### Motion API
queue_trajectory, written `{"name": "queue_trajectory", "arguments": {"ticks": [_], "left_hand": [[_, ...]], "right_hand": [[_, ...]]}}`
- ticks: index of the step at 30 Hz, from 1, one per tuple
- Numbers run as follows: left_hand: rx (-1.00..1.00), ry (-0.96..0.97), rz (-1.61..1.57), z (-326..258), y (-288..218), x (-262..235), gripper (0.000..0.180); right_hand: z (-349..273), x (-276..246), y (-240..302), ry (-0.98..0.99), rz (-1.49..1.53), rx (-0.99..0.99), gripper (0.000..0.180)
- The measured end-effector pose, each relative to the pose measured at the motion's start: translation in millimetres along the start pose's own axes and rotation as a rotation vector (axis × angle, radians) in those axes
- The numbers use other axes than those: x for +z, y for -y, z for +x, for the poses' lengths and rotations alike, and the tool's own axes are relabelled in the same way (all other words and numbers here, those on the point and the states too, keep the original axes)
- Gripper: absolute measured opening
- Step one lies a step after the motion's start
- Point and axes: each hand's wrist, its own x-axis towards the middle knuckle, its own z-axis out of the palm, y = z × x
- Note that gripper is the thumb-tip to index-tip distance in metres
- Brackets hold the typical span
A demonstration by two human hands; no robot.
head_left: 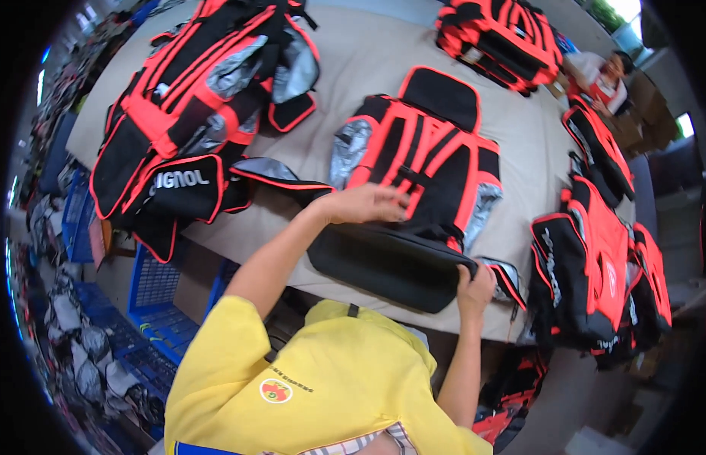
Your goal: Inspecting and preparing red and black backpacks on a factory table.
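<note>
Between both hands (413,243) on the table (368,53) lies the backpack (421,159).

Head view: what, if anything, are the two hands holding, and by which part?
The right hand grips the black bottom panel's right corner of the red-and-black backpack; the left hand lies flat on its front, not gripping.

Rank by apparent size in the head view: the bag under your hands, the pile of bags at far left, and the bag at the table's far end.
1. Pile of bags, largest.
2. Bag under the hands.
3. Far-end bag, smallest, though distance and fisheye shrink it, so true size is unsure.
</note>
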Motion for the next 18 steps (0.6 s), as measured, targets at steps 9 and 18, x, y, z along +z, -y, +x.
{"name": "queue_trajectory", "arguments": {"ticks": [9,18], "left_hand": [[0.417,-0.809,-0.945,-103.5,63.0,-29.8,0.06],[0.347,-0.992,0.559,-60.8,27.1,11.5,0.059]], "right_hand": [[47.5,3.8,-8.6,0.26,0.207,0.26,0.045],[59.8,6.2,-21.0,0.319,0.237,0.307,0.052]]}}
